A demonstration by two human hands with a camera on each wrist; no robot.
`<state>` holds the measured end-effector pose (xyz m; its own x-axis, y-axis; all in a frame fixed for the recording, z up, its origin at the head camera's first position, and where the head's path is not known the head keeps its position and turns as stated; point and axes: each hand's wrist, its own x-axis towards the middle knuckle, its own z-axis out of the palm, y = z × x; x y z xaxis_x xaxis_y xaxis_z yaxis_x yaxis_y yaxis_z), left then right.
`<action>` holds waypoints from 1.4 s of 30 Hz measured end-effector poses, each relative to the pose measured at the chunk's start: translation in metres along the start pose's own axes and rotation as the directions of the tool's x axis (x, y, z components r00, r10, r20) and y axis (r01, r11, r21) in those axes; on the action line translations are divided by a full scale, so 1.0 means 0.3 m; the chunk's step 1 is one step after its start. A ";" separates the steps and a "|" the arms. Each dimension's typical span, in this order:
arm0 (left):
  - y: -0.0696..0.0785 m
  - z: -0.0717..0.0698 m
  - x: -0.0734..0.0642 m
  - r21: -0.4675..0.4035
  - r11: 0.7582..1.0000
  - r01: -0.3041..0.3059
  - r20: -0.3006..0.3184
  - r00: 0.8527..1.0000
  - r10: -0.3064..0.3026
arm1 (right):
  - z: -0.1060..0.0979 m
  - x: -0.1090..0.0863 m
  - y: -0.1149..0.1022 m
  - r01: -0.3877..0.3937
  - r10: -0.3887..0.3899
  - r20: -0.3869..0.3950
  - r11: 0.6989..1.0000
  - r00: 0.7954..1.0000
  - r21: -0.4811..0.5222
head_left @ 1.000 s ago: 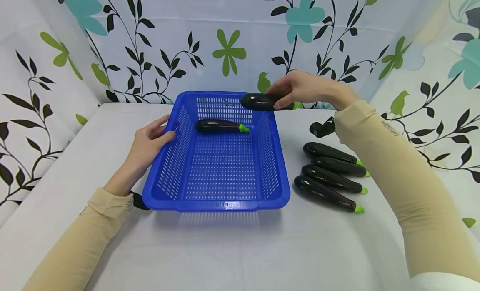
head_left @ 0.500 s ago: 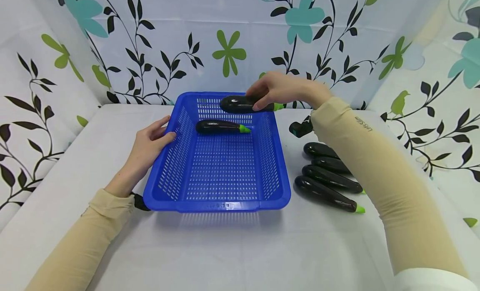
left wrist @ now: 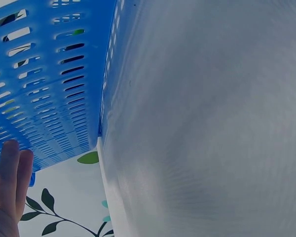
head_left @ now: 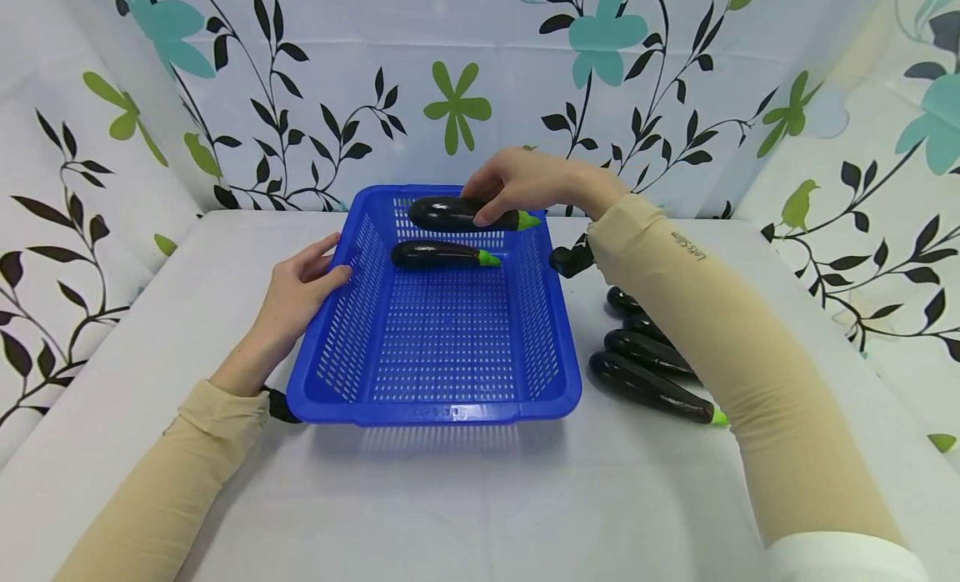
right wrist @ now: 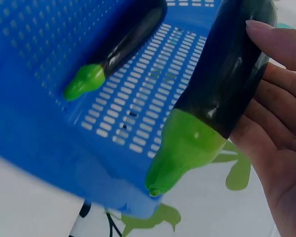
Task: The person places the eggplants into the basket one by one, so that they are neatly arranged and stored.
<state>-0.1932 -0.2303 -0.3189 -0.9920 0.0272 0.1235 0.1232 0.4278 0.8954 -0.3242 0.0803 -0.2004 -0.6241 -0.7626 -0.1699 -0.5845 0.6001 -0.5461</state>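
A blue plastic basket (head_left: pixel 442 411) with slotted walls stands on the white table. My left hand (head_left: pixel 294 294) holds its left rim, thumb over the edge and fingers along the outside; two of these fingers (left wrist: pixel 12 173) show against the slotted wall in the left wrist view. Over the basket's back part, my right hand (head_left: pixel 525 182) grips a dark, glossy eggplant (head_left: pixel 446 214) from above. Its green stem end (right wrist: pixel 187 143) points to the right in the head view. A second eggplant (head_left: pixel 433 254) lies inside the basket, near the back wall.
Several more eggplants (head_left: pixel 648 390) lie side by side on the table to the right of the basket, partly hidden by my right sleeve (head_left: pixel 720 340). A patterned curtain (head_left: pixel 457 32) hangs behind and at both sides.
My right hand has carried its eggplant leftward, from above the basket's back right corner to over its back middle. My left hand and the basket stay where they were.
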 end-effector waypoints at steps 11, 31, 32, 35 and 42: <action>-0.002 0.008 0.006 0.001 1.000 0.011 0.003 1.000 -0.011 | 0.042 0.068 -0.034 0.011 -0.012 -0.008 0.998 1.000 -0.066; -0.003 0.018 0.013 0.014 1.000 0.017 -0.010 1.000 -0.017 | 0.189 0.184 -0.001 -0.060 0.067 0.079 0.994 0.995 -0.094; -0.003 0.017 0.012 0.014 1.000 0.020 -0.011 1.000 -0.020 | 0.196 0.189 0.004 -0.057 0.065 0.086 0.994 0.994 -0.093; -0.002 0.017 0.010 0.019 0.999 0.026 -0.012 1.000 -0.026 | 0.215 0.201 0.019 -0.062 0.070 0.099 0.994 0.993 -0.087; 0.000 0.019 0.012 0.033 0.999 0.027 -0.020 0.999 -0.026 | 0.241 0.206 0.030 -0.083 0.094 0.095 0.991 0.991 -0.107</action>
<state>-0.1971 -0.2250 -0.3210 -0.9940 -0.0022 0.1090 0.0959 0.4576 0.8840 -0.3307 0.0212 -0.2751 -0.6243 -0.7225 -0.2972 -0.5827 0.6841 -0.4387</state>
